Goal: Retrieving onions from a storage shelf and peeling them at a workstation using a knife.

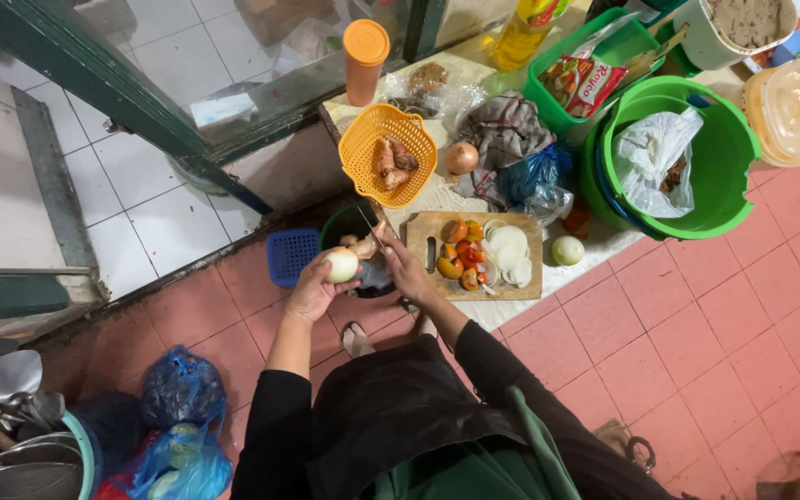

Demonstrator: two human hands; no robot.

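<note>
My left hand (312,289) holds a pale peeled onion (342,265) over a dark bin (349,222) on the floor. My right hand (406,268) grips a small knife (369,227) whose blade points up beside the onion. Right of my hands lies a wooden cutting board (530,289) with cut tomato pieces (460,255) and white onion slices (509,252). A second peeled onion (568,250) rests just right of the board. An unpeeled brown onion (461,158) sits further back.
An orange basket (363,139) holds ginger roots. A big green tub (729,139) contains a white plastic bag. Also around: an orange tumbler (364,60), grey cloth (506,130), blue square strainer (291,255), blue bags (182,389), metal pots (11,444) at lower left.
</note>
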